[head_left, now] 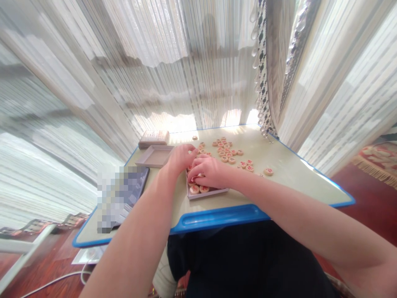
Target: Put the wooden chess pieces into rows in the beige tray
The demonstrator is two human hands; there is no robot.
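A shallow pale box (208, 193) stands near the front of the table with round wooden xiangqi pieces (199, 189) in it, their faces marked with red characters. My right hand (208, 170) reaches into it from the right, fingers curled closed around a xiangqi piece among the others. At the box's far left side is my left hand (183, 156), its fingers bent together; whatever they hold is hidden. Beyond the box, several loose xiangqi pieces (227, 150) lie spread on the table, some with red and some with dark characters. My hands cover much of the box.
The pale table (297, 178) has a blue rim with a moulded groove (220, 216) in front. Left of the box lie an open box lid (156, 156), a dark tablet-like device (132, 186), partly blurred out, and a closed box (154, 138). String curtains (198, 91) hang behind.
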